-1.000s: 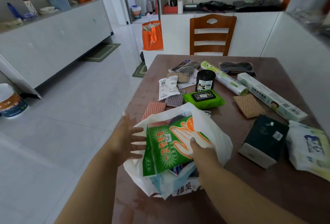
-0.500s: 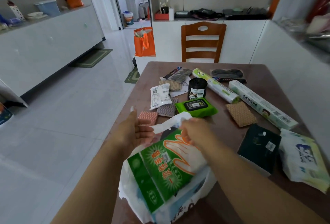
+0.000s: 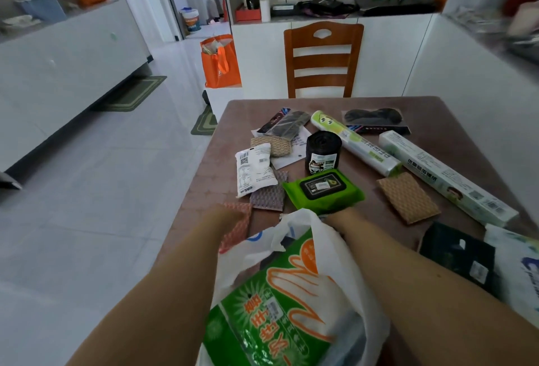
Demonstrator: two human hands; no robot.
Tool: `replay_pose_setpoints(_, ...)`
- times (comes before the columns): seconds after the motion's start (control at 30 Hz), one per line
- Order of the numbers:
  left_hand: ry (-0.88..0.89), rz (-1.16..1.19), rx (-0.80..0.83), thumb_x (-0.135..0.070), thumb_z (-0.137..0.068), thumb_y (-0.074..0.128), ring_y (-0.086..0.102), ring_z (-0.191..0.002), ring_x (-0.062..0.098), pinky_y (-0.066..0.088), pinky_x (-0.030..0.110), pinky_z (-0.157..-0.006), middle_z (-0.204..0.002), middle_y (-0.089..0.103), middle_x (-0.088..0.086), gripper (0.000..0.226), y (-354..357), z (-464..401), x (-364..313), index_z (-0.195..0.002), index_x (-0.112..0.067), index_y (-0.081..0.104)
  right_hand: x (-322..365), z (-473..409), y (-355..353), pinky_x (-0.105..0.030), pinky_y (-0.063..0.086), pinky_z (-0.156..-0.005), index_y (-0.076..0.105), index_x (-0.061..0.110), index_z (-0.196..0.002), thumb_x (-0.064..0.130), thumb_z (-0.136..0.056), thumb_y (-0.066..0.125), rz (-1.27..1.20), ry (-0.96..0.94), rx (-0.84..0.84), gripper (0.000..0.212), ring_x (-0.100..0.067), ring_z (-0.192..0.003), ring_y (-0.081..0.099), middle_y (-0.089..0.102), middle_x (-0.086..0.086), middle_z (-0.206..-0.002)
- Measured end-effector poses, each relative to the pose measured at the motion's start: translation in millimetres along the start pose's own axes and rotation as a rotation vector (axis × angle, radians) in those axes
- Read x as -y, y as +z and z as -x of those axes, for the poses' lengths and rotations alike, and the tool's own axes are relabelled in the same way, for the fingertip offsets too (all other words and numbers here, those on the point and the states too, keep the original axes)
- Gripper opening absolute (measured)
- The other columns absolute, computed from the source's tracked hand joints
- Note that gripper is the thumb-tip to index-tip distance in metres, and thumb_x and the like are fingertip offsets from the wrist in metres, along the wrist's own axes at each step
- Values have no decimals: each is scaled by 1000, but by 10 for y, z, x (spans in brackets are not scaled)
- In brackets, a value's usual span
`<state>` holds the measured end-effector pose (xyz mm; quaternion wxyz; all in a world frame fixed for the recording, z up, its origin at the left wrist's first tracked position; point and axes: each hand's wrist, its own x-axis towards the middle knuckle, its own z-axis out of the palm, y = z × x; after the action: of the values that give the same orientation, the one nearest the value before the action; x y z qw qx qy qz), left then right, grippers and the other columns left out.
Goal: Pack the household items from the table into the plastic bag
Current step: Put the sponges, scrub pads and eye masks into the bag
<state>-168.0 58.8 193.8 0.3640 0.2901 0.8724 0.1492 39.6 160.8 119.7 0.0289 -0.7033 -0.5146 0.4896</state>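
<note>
A: What worries you here?

B: The plastic bag [image 3: 344,252] sits at the near edge of the desk [image 3: 364,104], and part of it seems to hang over that edge. The big green glove pack [image 3: 280,307] lies half out of its mouth, tilted. My guess is that if neither hand steadies the rim, the pack slides out or drags the whole bag to the floor.

A: Are the hands holding it?

B: The left hand [image 3: 230,215] reaches past the bag's left side and lies over a red patterned cloth [image 3: 237,228]; I cannot tell whether its fingers are apart or closed on it. The right hand [image 3: 338,215] is hidden behind the bag's raised handle, close to the green wipes pack [image 3: 323,190], so its fingers cannot be judged either.

A: Anything else at risk?

B: A quick grab for the wipes could knock over the black roll [image 3: 323,152] standing upright just beyond them.

A: Count what's out, biggest first.

B: One bag. One glove pack. One long white box [image 3: 446,179] on the right. One white and green roll [image 3: 355,143] beside it. One dark box [image 3: 458,257] near right, touching one white tissue pack [image 3: 519,260] at the frame edge. One wipes pack. One white sachet [image 3: 255,168]. Two dark flat packets far back, one left [image 3: 287,123], one right [image 3: 376,120]. One black roll. Four patterned cloths: red, grey [image 3: 268,198], tan at right [image 3: 408,198], and beige [image 3: 274,145] far left.
</note>
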Motion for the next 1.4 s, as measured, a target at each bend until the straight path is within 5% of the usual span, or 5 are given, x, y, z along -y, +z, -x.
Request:
replay_pose_setpoints(0.2, -82, -246, -97, -68, -47, 65, 60, -107, 37, 51, 51, -89, -124, 61, 14, 93, 539, -1299, 557, -122, -12, 58, -52, 43, -117, -27, 50, -74, 63, 2, -114, 13, -83, 71, -175, -2, 29, 34, -22, -92, 57, 61, -18, -128)
replay_pose_setpoints(0.53, 212, 271, -150, -44, -95, 49, 64, -102, 35, 51, 40, -86, -117, 66, 17, 52, -87, 170, -389, -124, -2, 59, -81, 720, -1175, -36, 56, -72, 67, 10, -100, 30, -80, 74, -377, -260, -365, 29, -22, -79, 64, 68, -6, -94)
replay_pose_setpoints(0.87, 249, 535, 498, -51, -89, 56, 71, -96, 30, 57, 47, -87, -102, 74, 12, 37, 395, 479, -984, -107, -20, 63, 292, 815, -946, -21, 43, -52, 65, 8, -101, 30, -82, 72, -469, -433, -102, 30, -9, -67, 60, 67, -1, -84)
replay_pose_setpoints(1.07, 214, 571, 506, -30, -83, 70, 69, -98, 31, 55, 49, -89, -110, 71, 15, 34, 578, 234, -1045, -111, -14, 60, -16, 117, -1266, -36, 49, -89, 58, 6, -124, 55, -83, 51, -111, -81, -477, 64, -32, -108, 61, 64, -13, -122)
replay_pose_setpoints(1.4, 116, 741, 401, -31, -90, 63, 67, -74, 26, 57, 38, -68, -87, 70, 12, 24, 704, 87, -1021, -92, -7, 62, -131, -174, -1384, -42, 38, -107, 31, 8, -148, 48, -80, 62, 255, 178, -283, 84, -32, -132, 43, 40, -15, -148)
